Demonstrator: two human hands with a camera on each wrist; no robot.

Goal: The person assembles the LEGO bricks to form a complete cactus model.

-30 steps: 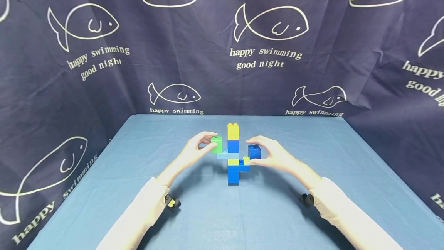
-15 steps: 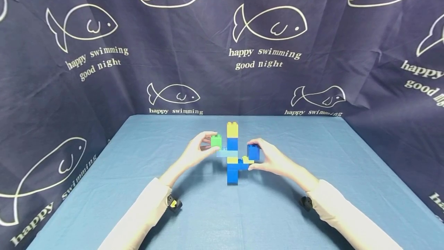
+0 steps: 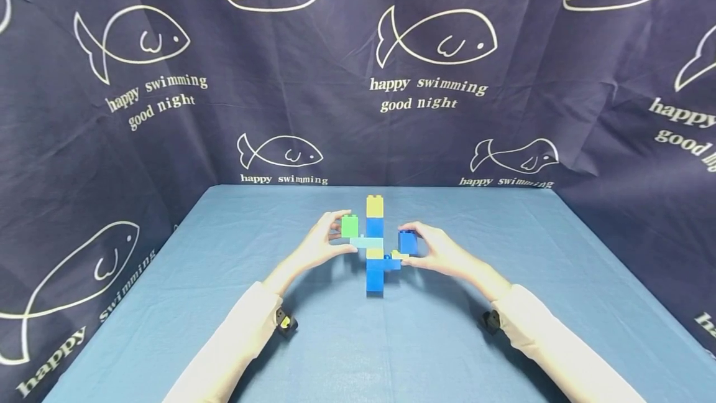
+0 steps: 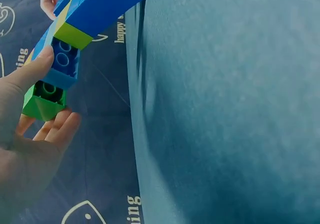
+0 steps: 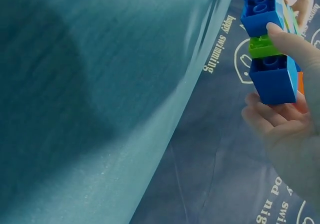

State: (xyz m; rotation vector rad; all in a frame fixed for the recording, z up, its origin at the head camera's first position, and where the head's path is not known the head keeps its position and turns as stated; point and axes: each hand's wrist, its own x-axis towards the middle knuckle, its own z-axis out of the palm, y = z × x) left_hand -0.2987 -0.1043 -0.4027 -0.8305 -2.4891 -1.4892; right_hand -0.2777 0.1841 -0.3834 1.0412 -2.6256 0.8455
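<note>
A figure of toy building bricks stands upright between the hands, its column topped by a yellow brick [image 3: 375, 207]. On its left a light blue brick [image 3: 359, 242] juts out, bearing a green brick [image 3: 349, 226]. My left hand [image 3: 324, 241] pinches these two, fingers against the green brick and thumb on the light blue brick's underside. A dark blue brick [image 3: 408, 242] sits over a thin yellow piece [image 3: 399, 255] on the right arm. My right hand [image 3: 442, 250] pinches that end, fingertips at the dark blue brick [image 5: 275, 87] and thumb on the blue brick [image 5: 262, 19] below.
The blue cloth-covered table [image 3: 347, 353] spreads under the figure. Behind and beside it hangs a dark curtain [image 3: 347, 92] printed with fish and words. Both wrists carry small black cameras, the left one [image 3: 286, 323] and the right one [image 3: 492, 322].
The brick figure has shifted slightly up in the head view, its top studs now seen more edge-on. My left thumb has slid from the green brick down below the light blue one.
</note>
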